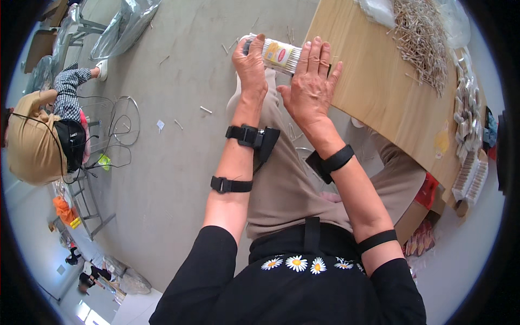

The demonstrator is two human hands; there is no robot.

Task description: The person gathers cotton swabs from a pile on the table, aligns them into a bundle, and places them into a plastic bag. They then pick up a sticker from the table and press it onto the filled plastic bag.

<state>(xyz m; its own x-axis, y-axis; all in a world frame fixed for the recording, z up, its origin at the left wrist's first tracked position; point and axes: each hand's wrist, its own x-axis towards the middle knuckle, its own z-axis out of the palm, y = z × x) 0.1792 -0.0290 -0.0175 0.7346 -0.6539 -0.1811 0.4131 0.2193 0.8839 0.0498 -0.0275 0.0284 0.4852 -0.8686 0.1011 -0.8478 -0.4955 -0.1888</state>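
"Head view: where is the swab pack (279, 54)?"

"Between the left grip (251, 70), closed around its left end, and the right grip (314, 84), spread nearly flat with fingers at the other end."

"How should it handle, and where is the best hold?"

"Probably light, slick and slightly yielding; its thin sticks look easy to bend. Holding both sides without squeezing hard seems best. Loose swabs (420, 43) lie on the bench (368, 81), right of the right grip."
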